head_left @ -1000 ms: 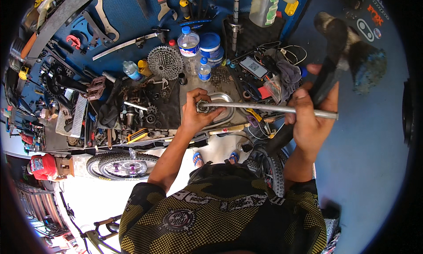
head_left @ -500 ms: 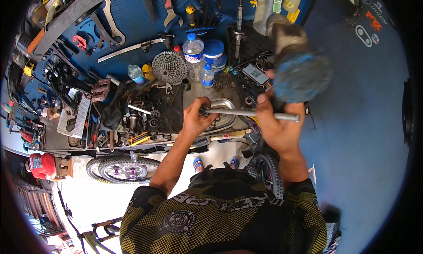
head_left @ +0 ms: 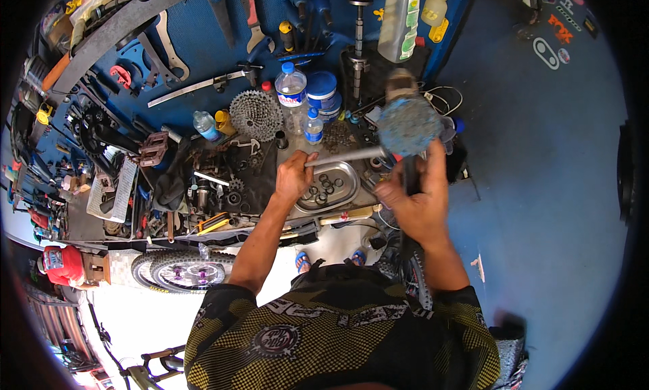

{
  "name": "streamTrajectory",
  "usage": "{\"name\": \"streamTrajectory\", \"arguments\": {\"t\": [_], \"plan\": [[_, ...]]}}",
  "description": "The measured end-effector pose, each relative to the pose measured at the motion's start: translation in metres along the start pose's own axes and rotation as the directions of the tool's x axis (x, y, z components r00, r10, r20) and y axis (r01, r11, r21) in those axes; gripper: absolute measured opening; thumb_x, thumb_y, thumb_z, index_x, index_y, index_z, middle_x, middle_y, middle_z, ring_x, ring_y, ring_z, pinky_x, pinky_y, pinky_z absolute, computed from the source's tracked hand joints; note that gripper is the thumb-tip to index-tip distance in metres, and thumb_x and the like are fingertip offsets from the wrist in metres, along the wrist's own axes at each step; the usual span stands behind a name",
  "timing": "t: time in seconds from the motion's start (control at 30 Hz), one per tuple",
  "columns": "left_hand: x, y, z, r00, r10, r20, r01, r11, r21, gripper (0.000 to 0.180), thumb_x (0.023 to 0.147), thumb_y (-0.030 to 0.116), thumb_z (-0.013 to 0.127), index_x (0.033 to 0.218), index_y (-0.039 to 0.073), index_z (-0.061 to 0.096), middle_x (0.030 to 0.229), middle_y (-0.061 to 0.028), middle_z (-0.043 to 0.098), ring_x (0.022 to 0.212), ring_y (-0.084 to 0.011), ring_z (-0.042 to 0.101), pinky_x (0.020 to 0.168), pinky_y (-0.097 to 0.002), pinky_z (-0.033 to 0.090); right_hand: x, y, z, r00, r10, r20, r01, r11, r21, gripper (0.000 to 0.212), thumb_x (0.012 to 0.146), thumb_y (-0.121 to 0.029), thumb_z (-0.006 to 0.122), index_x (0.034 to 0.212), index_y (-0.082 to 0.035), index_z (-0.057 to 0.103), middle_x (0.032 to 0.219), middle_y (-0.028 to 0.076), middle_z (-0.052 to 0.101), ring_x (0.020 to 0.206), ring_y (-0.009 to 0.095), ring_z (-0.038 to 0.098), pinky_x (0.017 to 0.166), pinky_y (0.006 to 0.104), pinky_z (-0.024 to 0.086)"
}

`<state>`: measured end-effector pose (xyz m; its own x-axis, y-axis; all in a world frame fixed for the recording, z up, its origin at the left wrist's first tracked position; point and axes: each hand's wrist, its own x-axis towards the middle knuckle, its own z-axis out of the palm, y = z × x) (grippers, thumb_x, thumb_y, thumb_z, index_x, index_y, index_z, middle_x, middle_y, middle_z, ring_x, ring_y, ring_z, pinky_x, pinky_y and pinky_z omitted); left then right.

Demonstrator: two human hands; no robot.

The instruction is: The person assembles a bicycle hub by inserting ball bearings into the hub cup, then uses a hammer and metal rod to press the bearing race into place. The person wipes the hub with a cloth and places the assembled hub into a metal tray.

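Observation:
My left hand [head_left: 294, 179], above the workbench, is closed around the near end of a long metal rod [head_left: 348, 156]. A bearing-like round part showed in its fingers earlier; now the fingers hide whatever is there. Across to the right the rod reaches the blue, worn head of a mallet [head_left: 410, 126]; whether they touch I cannot tell. My right hand [head_left: 422, 204] grips the mallet's dark handle, head raised toward me. Below the rod, an oval metal tray [head_left: 353, 187] holds several small dark rings [head_left: 322, 188].
Behind the tray stand a large bottle [head_left: 291, 96], a small bottle [head_left: 313, 127], blue tubs [head_left: 323, 92] and a bicycle cassette [head_left: 255, 116]. Loose tools and parts crowd the bench's left side. Tools hang on the blue wall. A person in red [head_left: 64, 266] is at far left.
The rod has swung so its right end sits by the mallet head instead of reaching past my right hand. The mallet has shifted left, and the tray's rings are now in view.

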<state>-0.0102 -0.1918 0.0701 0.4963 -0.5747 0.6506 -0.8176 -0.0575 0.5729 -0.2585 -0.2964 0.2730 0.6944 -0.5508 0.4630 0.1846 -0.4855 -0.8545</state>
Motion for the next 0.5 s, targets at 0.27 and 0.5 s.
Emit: {"name": "streamTrajectory", "arguments": {"t": [0.27, 0.5], "plan": [[-0.009, -0.044, 0.008, 0.993, -0.085, 0.082, 0.078, 0.993, 0.085, 0.006, 0.091, 0.003, 0.066, 0.095, -0.002, 0.067, 0.087, -0.0228, 0.064, 0.078, -0.0465, 0.066, 0.068, -0.0511, 0.053, -0.007, -0.014, -0.057, 0.976, -0.188, -0.108, 0.131, 0.908, -0.398, 0.059, 0.106, -0.004, 0.060, 0.161, 0.002, 0.040, 0.158, 0.021, 0.053, 0.138, 0.024, 0.057, 0.112, 0.0363, 0.046], [-0.014, -0.030, 0.033, 0.986, -0.067, 0.155, 0.061, 0.997, 0.044, 0.014, 0.088, 0.004, 0.070, 0.102, 0.002, 0.073, 0.092, -0.0196, 0.067, 0.082, -0.0437, 0.068, 0.072, -0.0506, 0.055, -0.022, 0.000, -0.048, 0.996, -0.079, 0.051, 0.094, 0.859, -0.503, 0.066, 0.100, -0.009, 0.071, 0.161, -0.013, 0.047, 0.123, 0.022, 0.070, 0.109, 0.038, 0.071, 0.094, 0.0399, 0.055]]}}
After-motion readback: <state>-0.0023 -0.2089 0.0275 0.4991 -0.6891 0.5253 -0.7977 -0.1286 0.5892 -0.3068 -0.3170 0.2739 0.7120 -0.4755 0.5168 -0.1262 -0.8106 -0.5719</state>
